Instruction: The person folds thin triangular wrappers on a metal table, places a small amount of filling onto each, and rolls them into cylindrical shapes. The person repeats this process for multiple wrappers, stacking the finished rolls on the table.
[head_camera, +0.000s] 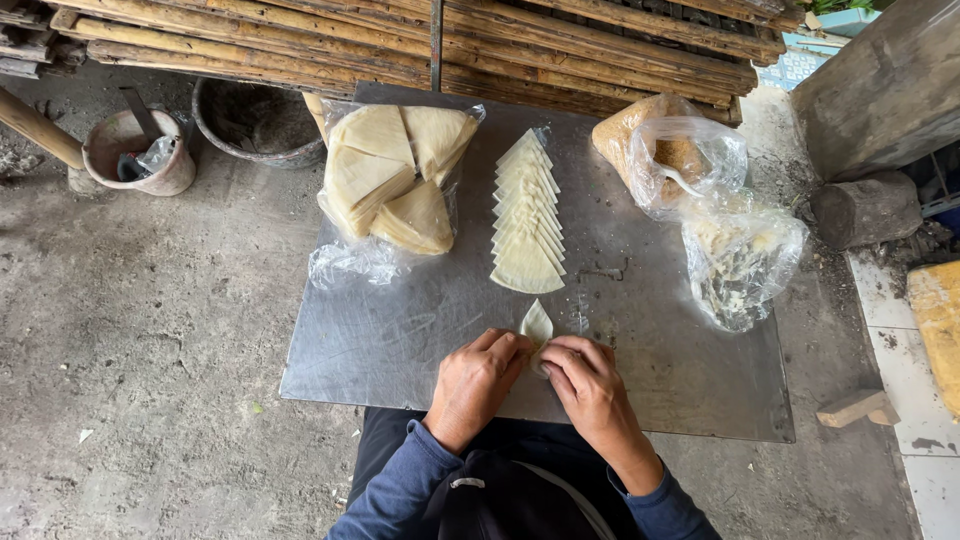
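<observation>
Both my hands meet at the near edge of a metal sheet (400, 340). My left hand (478, 380) and my right hand (588, 385) pinch a small pale dough wrapper (537, 323) between their fingertips; its pointed top sticks up above the fingers. Just beyond lies an overlapping row of triangular wrappers (528, 215). Further left, a clear plastic bag holds stacks of quarter-round wrappers (395, 175).
Two clear bags sit at the right of the sheet: one with brown crumbly filling (665, 150), one with pale mixed filling (740, 255). A bamboo rack (400, 40) runs along the back. Two buckets (140, 150) stand on the concrete at left. A wood block (855, 407) lies at right.
</observation>
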